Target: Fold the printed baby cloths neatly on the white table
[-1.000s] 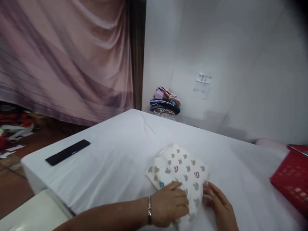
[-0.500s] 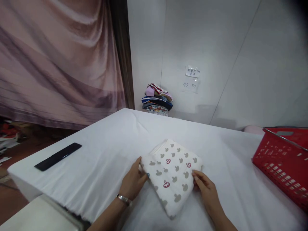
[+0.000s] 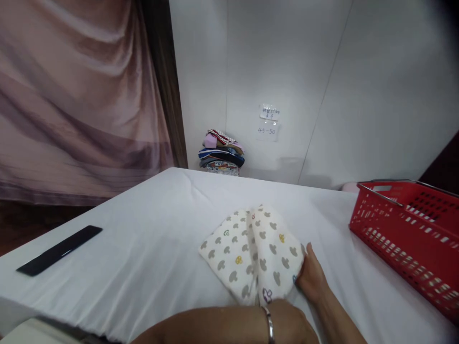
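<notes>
White table (image 3: 143,243) | mushroom-print cloth (image 3: 265,255) looks kinda half-folded, flap not flat yet | right hand (image 3: 311,277) holding its edge | left hand (image 3: 292,322): fingers hidden, can't tell

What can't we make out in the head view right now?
All in the head view:
- Left hand: fingers out of sight at the bottom edge; grip unclear.
- Right hand: finger ends lost at the edge of the cloth.
- Red basket: cut off by the right edge; its bottom hidden by its near wall.
- Upper note: writing too small.
- Fabric pile: base hidden behind the table.
</notes>
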`<act>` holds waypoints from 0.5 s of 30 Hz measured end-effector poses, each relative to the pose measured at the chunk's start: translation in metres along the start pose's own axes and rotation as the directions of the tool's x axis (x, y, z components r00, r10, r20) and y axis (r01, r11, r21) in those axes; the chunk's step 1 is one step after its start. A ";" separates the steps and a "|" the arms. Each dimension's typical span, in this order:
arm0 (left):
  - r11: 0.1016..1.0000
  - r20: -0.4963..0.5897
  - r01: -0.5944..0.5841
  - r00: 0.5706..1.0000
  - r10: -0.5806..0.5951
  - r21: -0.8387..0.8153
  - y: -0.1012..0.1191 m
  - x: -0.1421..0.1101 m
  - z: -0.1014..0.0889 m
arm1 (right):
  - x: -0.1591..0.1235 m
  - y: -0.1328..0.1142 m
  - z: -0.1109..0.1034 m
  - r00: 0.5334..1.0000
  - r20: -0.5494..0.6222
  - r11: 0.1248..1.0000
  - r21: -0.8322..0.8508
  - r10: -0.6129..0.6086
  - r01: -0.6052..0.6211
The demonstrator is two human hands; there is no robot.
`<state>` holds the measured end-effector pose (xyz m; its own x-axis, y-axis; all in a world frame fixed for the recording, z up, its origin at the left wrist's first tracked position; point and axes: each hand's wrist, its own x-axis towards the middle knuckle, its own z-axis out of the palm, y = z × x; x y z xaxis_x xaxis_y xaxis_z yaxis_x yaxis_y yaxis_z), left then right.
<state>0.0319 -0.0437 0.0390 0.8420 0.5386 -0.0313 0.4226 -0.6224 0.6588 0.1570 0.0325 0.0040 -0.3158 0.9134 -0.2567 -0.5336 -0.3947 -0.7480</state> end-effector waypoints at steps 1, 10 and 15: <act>0.999 0.001 -0.024 1.000 0.024 -0.038 0.003 -0.001 0.000 | -0.001 0.000 -0.002 1.000 -0.009 1.000 -0.001 -0.004 0.004; 0.919 -0.655 0.329 0.649 -0.387 -0.217 -0.049 -0.068 -0.087 | -0.008 -0.026 -0.002 0.967 -0.132 0.976 -0.010 -0.217 0.217; 0.622 -0.694 0.783 0.432 -0.575 -0.028 -0.123 -0.097 -0.095 | -0.011 -0.069 -0.067 0.709 -0.532 0.820 0.047 -0.463 0.570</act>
<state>-0.1339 0.0346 0.0323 -0.1120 0.9853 0.1293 0.9124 0.0504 0.4062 0.2501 0.0567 0.0173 0.4402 0.8833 -0.1614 -0.6546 0.1926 -0.7311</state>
